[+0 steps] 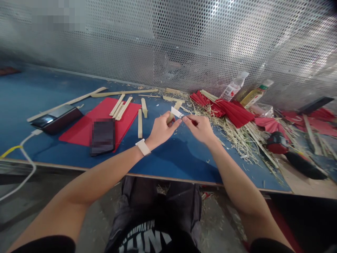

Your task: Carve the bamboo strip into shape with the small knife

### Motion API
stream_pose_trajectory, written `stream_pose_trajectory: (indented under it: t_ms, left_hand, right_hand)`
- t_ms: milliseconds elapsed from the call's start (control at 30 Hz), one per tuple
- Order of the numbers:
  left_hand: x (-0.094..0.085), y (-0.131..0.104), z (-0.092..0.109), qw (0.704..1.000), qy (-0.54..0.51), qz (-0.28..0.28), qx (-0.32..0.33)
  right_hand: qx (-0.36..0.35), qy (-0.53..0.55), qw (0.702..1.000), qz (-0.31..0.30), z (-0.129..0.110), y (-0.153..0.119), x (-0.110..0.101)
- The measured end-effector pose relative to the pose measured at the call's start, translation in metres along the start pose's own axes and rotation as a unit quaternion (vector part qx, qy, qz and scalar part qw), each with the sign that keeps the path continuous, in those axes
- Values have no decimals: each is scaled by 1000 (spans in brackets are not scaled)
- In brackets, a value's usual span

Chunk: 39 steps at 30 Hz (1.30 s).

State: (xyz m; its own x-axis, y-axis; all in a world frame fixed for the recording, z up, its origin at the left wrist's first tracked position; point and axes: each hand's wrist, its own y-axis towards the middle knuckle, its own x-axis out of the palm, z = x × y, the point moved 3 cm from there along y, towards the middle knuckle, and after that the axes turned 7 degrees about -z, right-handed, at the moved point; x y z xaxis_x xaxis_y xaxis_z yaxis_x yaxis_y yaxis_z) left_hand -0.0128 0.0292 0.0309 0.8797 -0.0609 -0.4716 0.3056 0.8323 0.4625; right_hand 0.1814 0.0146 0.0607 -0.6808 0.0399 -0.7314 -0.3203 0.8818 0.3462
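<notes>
Over the middle of the blue tabletop, my left hand (163, 127) is closed around a short pale wooden strip (170, 118). My right hand (198, 127) grips the handle end of a small knife (176, 112), whose light blade points up and left across the strip. The left thumb comes close to the knife near the right fingertips; whether it touches cannot be seen. Just left of my left hand lie two short pale strips, one of them a narrow strip (140, 123). Part of the held strip is hidden behind the fingers.
A red sheet (79, 123) bears several cut strips and a dark phone (102, 136). Further left sits a power bank (56, 118) with a white cable. Shavings (237, 137), red folded cloth or paper (234, 112), bottles (235, 86) and a power tool (277, 142) crowd the right.
</notes>
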Motion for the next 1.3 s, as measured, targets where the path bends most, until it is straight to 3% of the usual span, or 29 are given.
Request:
stream_pose_trajectory:
  t_ms: [200,533,967,1300]
  left_hand:
    - [6,1,-1,998,4,-44,38]
    - [9,-1,-2,990,-46,-131,38]
    - [6,3,-6,995,-5,-94,39]
    - [2,4,-6,999,46,-20,16]
  right_hand:
    - [-14,4,997,-72,6,1,-7]
    - [-14,23,991,-132,12,2,-7]
    - [25,49,993,-108,15,2,4]
    - [49,44,998,-14,9,0,14]
